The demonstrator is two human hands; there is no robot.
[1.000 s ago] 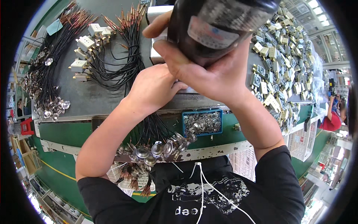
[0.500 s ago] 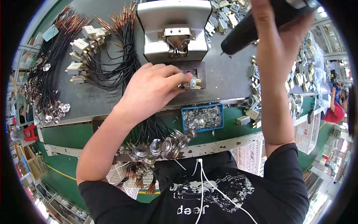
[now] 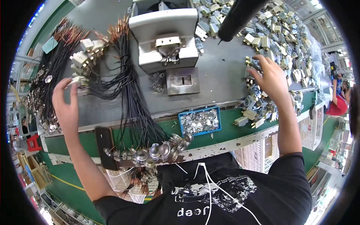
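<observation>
At the left, my left hand (image 3: pixel 66 107) has its thumb and forefinger apart beside a cream block-shaped connector (image 3: pixel 78 80), the lowest of a small stack with black wires. Contact between fingertips and connector is hard to make out. Over at the right, my right hand (image 3: pixel 273 80) is open, its fingers spread at the edge of a pile of grey and cream connector parts (image 3: pixel 265 42). A black powered screwdriver (image 3: pixel 240 18) hangs above the bench, apart from both hands. Between the hands, a metal fixture block (image 3: pixel 183 81) shows a bare slot.
A silver machine housing (image 3: pixel 165 26) stands behind the fixture. Small springs (image 3: pixel 158 82) lie beside it. Near the front edge are a blue tray (image 3: pixel 200 120) of small metal pieces, a bundle of black wires (image 3: pixel 129 86) ending in round metal caps, and a dark phone-like slab (image 3: pixel 106 148).
My left hand has moved from the fixture to the connector stack at the left. My right hand has let go of the screwdriver and come down to the parts pile.
</observation>
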